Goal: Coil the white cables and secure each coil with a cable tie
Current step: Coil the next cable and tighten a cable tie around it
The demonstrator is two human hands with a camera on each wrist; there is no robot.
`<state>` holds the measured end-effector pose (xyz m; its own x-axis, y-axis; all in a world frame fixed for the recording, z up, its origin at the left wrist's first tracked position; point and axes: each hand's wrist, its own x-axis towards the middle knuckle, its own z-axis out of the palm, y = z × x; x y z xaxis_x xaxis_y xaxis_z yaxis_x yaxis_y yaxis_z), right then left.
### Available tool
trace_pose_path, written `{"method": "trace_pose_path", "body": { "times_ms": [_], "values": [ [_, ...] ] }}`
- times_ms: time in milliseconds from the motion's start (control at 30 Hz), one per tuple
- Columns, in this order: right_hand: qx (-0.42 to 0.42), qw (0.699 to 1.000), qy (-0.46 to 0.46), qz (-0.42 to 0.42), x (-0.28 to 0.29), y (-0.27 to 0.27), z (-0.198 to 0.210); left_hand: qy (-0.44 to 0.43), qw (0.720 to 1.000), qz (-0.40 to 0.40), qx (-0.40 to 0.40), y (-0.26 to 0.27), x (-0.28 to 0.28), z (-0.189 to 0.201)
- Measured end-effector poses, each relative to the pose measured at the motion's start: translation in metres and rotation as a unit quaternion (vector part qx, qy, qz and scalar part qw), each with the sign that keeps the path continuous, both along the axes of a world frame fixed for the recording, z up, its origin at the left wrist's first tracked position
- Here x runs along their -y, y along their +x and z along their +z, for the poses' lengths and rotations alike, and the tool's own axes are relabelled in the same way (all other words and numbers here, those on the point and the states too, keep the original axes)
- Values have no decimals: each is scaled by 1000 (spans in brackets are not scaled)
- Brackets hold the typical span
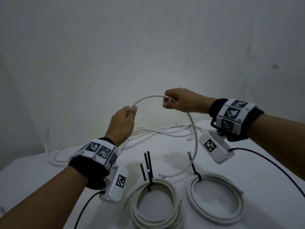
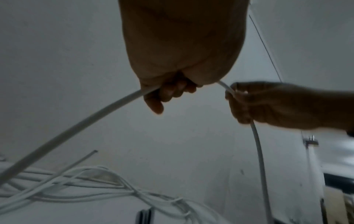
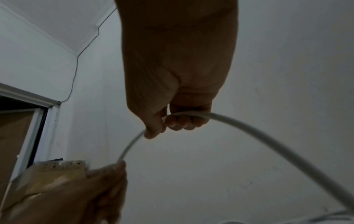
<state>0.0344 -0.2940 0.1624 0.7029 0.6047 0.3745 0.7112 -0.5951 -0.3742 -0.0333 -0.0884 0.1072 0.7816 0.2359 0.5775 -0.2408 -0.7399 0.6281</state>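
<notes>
Arching between both raised hands, the cable (image 1: 145,98) is gripped by the left hand (image 1: 123,123) and right hand (image 1: 180,100), fingers curled round it. Its tail curves down to the table (image 1: 41,176) near two tied coils (image 1: 155,204) at the near edge.

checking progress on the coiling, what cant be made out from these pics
- Head view: left coil cut off by the bottom edge.
- Head view: held cable past the left hand is hidden behind that wrist.
- Left wrist view: loose cables blurred, count unclear.
- Right wrist view: right hand hides its grip.
</notes>
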Motion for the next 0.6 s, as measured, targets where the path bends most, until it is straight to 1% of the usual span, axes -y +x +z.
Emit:
{"method": "trace_pose_path", "body": {
  "times_ms": [67, 167, 300, 333, 400, 467, 500, 567, 600],
  "values": [
    [-25, 999, -7, -31, 23, -3, -4, -54, 998, 8, 27, -9, -1, 18],
    [-90, 994, -6, -67, 52, -5, -12, -91, 995, 15, 38, -22, -9, 40],
    [-174, 977, -9, -119, 82, -27, -8, -160, 986, -6, 41, -47, -11, 60],
    [-200, 972, 17, -118, 86, -33, -7, -180, 983, -16, 32, -54, -7, 61],
    [-244, 957, 127, -93, 86, -50, -8, -205, 978, -40, 15, -71, 6, 56],
    [-268, 923, 268, -70, 77, -69, -9, -207, 977, -58, 6, -86, 19, 44],
    [-276, 897, 339, -65, 70, -79, -11, -207, 976, -62, 5, -93, 24, 37],
    [-300, 833, 460, -64, 53, -100, -16, -224, 972, -66, 7, -103, 33, 25],
    [-319, 802, 502, -62, 43, -112, -21, -240, 968, -67, 7, -107, 37, 20]
  ]
}}
